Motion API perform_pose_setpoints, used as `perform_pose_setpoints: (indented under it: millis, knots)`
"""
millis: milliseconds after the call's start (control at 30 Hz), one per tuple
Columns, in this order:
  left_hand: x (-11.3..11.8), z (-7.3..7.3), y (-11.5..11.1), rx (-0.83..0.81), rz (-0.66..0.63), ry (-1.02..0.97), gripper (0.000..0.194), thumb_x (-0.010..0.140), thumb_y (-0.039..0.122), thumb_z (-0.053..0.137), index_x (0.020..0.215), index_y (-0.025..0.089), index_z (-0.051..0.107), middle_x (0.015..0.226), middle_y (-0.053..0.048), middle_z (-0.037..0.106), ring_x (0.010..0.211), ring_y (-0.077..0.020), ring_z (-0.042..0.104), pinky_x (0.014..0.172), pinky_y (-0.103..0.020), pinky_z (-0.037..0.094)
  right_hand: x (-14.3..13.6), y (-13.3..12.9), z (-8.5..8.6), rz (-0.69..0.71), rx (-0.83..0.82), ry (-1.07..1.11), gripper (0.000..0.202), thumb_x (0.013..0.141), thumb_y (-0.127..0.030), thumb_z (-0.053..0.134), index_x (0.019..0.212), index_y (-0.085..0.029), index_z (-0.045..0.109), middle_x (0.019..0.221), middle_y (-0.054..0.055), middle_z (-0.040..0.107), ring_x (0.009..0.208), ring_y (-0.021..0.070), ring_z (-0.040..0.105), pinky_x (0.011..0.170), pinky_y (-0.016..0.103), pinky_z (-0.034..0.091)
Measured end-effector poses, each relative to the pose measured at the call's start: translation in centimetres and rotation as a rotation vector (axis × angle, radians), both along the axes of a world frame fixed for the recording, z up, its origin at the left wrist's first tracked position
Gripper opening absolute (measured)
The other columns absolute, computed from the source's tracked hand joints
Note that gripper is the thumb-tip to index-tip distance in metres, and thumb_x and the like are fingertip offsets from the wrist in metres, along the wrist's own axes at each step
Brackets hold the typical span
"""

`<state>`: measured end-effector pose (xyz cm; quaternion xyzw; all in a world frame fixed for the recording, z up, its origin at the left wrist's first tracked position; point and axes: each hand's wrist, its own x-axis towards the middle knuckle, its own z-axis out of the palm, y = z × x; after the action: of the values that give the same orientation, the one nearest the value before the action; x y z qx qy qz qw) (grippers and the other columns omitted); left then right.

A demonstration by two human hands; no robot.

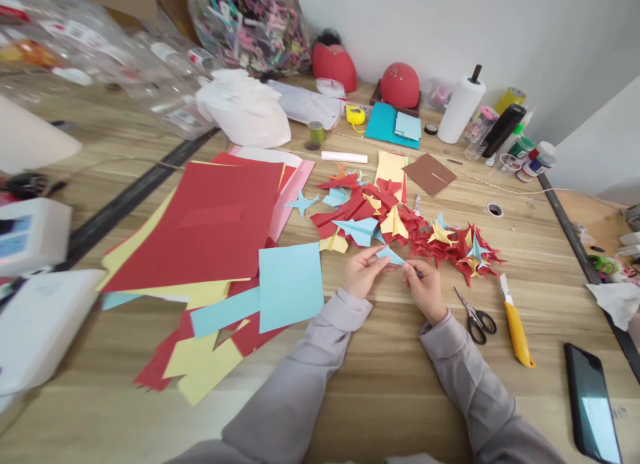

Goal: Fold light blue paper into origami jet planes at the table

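Note:
Between my two hands is a small folded piece of light blue paper (391,255). My left hand (361,272) pinches its left end, and the fingers of my right hand (424,286) are closed on its right corner. Just beyond them lies a heap of folded red, yellow and blue paper shapes (357,204), some like planes and some like pointed stars. To the left, a flat light blue square sheet (291,284) rests over paper offcuts. Black-handled scissors (479,319) and a yellow utility knife (518,331) lie right of my right hand.
Large red sheets (210,217) are stacked at the left, with yellow offcuts (207,364) below. A black phone (593,401) lies front right. Farther back stand a white roll (461,111), red domes (400,85), a yellow tape measure (355,114) and several clear bottles (165,84).

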<state>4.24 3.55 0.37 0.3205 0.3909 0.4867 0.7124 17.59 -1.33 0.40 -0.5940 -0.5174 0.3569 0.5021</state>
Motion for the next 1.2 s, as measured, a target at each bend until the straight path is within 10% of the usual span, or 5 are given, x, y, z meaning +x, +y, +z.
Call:
perform_pose_setpoints:
  millis: [1200]
  knots:
    - [-0.7,0.6,0.0,0.127,-0.054,0.295,0.036,0.049,0.023,0.081,0.083,0.014,0.072,0.064,-0.001,0.068,0.057,-0.0126,0.059,0.058,-0.023,0.047,-0.4,-0.5,0.7,0.125,0.189,-0.304,0.019,0.085,-0.026,0.051,0.072,-0.018,0.062,0.063,0.002,0.062,0.059,0.0127,0.054,0.060,0.025,0.042]
